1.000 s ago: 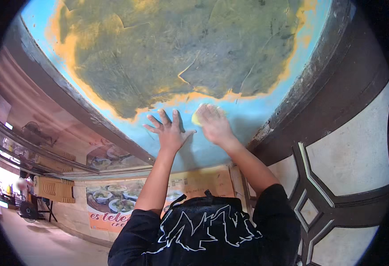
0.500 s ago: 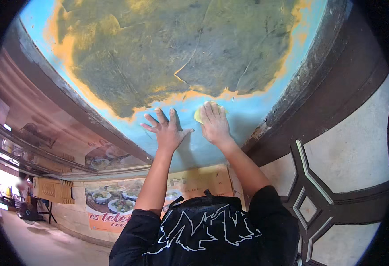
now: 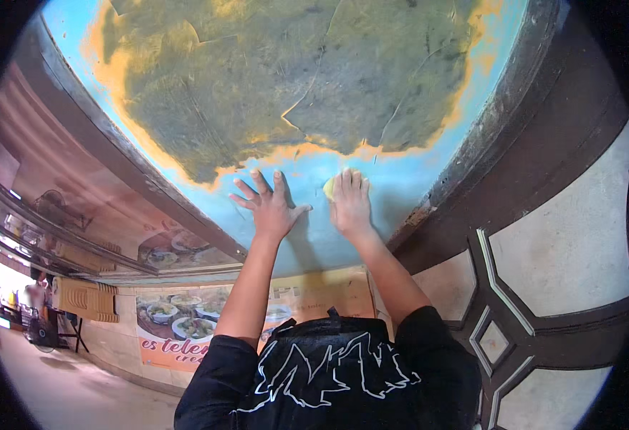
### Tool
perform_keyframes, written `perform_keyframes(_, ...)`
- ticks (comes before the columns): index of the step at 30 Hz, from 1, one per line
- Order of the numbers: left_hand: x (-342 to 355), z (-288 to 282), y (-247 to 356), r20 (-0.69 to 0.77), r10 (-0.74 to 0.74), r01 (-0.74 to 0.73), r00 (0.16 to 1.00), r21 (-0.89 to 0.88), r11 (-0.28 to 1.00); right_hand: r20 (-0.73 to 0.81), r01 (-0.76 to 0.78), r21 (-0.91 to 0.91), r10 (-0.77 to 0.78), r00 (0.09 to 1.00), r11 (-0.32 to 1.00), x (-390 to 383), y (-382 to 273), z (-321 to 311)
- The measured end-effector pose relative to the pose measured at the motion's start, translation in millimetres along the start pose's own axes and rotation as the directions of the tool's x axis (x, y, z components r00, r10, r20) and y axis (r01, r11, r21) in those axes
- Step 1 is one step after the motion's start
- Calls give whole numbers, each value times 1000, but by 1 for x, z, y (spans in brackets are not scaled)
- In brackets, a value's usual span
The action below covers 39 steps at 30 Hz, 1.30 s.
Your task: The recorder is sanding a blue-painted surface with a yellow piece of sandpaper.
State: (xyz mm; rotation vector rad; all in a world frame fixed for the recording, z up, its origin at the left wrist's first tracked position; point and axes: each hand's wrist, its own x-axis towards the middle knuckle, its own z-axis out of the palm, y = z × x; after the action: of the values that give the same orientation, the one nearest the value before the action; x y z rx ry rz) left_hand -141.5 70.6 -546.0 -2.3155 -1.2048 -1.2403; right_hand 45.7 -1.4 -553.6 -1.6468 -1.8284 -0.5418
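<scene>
Before me is a light-blue painted panel (image 3: pixel 314 244), with a large dark grey-green patch (image 3: pixel 279 86) edged in ragged orange. My left hand (image 3: pixel 271 208) lies flat on the blue paint, its fingers spread, just below the patch. My right hand (image 3: pixel 352 208) presses a thin yellow pad (image 3: pixel 329 189) against the same blue surface. Most of the pad is hidden under the fingers, so I cannot tell whether it is sponge or sandpaper.
Worn dark frame strips border the panel on the left (image 3: pixel 114 125) and right (image 3: pixel 486 132). A food poster (image 3: pixel 185 330) hangs at the lower left, near stacked tan chairs (image 3: pixel 85 299) and a standing fan (image 3: pixel 40 333). Dark trim with pale panels (image 3: pixel 565 236) stands to the right.
My right hand has slid a little down toward me and slightly right with the yellow pad. My left hand stays in nearly the same place, fingers still spread.
</scene>
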Motion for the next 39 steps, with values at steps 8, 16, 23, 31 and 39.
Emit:
perform_keyframes(8,-4,8,9,23,6,-7,1000,49,999,13,14,-15,-14,1000,1000,5,22,-13)
perform_keyframes(16,1,20,22,16,23,-24,1000,37,999,-120,-26,-4,25,992,1000,-28,42,9)
perform_keyframes(23,-1,8,33,25,-22,21,999,27,999,-81,-57,-45,54,995,997,-18,61,-21)
perform_keyframes(31,13,19,106,169,24,-26,985,14,1000,5,-36,26,36,999,999,-13,65,-36)
perform_keyframes(39,12,81,111,14,26,-28,1000,134,991,-56,-65,-4,65,996,998,-39,106,-13)
